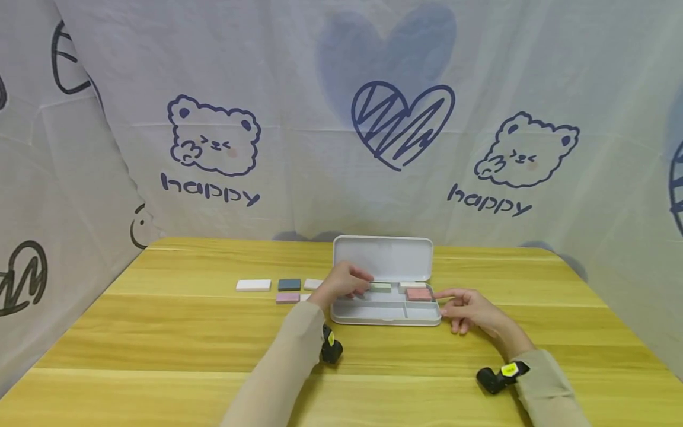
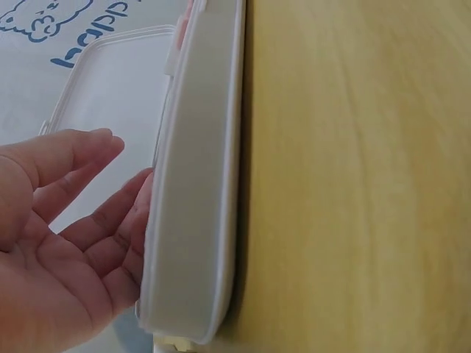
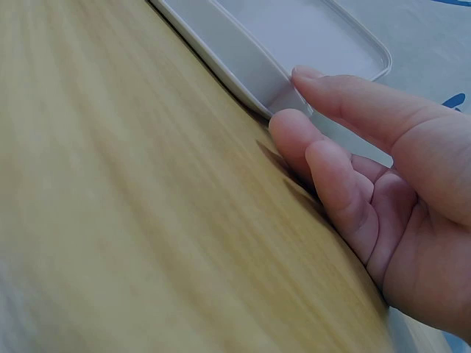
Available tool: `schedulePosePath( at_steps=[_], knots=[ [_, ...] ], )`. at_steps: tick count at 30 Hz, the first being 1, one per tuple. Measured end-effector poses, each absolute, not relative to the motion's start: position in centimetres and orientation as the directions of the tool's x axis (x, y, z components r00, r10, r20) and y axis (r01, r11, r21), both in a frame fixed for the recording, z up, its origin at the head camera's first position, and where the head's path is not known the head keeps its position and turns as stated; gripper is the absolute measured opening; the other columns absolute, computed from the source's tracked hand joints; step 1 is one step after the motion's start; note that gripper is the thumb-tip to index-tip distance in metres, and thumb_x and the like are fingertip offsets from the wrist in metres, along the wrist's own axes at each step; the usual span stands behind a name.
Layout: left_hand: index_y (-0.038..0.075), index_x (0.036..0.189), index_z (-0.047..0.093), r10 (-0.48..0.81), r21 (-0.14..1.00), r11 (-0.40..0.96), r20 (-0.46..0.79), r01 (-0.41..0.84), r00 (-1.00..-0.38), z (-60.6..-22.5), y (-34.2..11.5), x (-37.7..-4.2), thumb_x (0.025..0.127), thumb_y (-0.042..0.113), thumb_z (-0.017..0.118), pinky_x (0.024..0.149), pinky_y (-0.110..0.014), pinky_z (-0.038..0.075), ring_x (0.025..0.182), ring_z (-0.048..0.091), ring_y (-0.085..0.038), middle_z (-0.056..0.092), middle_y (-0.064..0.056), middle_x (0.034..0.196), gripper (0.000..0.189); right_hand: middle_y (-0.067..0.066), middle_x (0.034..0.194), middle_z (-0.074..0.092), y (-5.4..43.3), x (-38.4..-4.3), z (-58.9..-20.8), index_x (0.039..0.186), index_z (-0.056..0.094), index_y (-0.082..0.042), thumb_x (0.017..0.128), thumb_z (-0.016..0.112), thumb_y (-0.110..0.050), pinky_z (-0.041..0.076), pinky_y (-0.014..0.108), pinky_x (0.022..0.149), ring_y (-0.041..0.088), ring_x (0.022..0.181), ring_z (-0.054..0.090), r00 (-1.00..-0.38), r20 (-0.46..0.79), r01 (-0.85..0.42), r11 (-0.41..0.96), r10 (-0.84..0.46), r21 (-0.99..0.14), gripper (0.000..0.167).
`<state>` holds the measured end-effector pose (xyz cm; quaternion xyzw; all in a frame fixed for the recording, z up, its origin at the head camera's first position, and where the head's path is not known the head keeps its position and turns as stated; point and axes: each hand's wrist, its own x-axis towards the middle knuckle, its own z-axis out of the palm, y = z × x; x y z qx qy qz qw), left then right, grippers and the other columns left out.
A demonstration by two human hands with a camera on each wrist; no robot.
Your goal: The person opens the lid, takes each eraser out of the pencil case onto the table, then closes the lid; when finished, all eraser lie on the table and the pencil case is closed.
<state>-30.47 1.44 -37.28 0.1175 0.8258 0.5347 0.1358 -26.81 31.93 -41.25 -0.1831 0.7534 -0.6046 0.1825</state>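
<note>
A white hinged case (image 1: 368, 320) lies on the table, its lid (image 1: 382, 258) raised at the back. My left hand (image 1: 341, 281) reaches over the case's left part, fingertips beside a pale green block (image 1: 380, 288). In the left wrist view, that hand (image 2: 66, 243) has its fingers loosely bent, some of them hidden behind the case's wall (image 2: 195, 169). A pink block (image 1: 418, 295) and a cream block (image 1: 412, 286) lie in the right of the case. My right hand (image 1: 472, 311) is at the right end, fingertips right at the case wall (image 3: 228, 55), fingers relaxed.
Left of the case lie a white block (image 1: 253, 285), a dark blue-grey block (image 1: 289, 284), a mauve block (image 1: 287, 298) and a cream block (image 1: 312, 284). Another pale block is partly hidden by the left hand. A printed curtain (image 1: 304, 178) hangs behind the wooden table (image 1: 160, 332).
</note>
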Motion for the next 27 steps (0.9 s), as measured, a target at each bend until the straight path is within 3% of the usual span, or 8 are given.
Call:
schedulePosePath(
  at_steps=[12, 27],
  knots=[
    [0.003, 0.095, 0.069, 0.316, 0.891, 0.453, -0.147, 0.013, -0.937, -37.53, 1.86, -30.38, 0.081, 0.01, 0.065, 0.05, -0.023, 0.045, 0.065, 0.063, -0.018, 0.067, -0.01, 0.081, 0.017, 0.009, 0.08, 0.063, 32.05, -26.83, -41.31, 0.123, 0.047, 0.004, 0.087, 0.056, -0.006, 0.046, 0.02, 0.043, 0.009, 0.05, 0.057, -0.866, -0.052, -0.054, 0.197, -0.496, -0.979, 0.039],
    [0.001, 0.095, 0.068, 0.348, 0.886, 0.457, -0.097, 0.079, -0.932, -38.21, 2.03, -30.44, 0.08, 0.007, 0.064, 0.06, -0.025, 0.047, 0.065, 0.061, -0.015, 0.066, -0.006, 0.084, 0.017, 0.01, 0.078, 0.062, 31.88, -26.77, -41.16, 0.125, 0.04, 0.01, 0.086, 0.058, -0.006, 0.046, 0.021, 0.042, 0.009, 0.048, 0.056, -0.876, -0.066, -0.043, 0.212, -0.478, -0.976, 0.046]
  ],
)
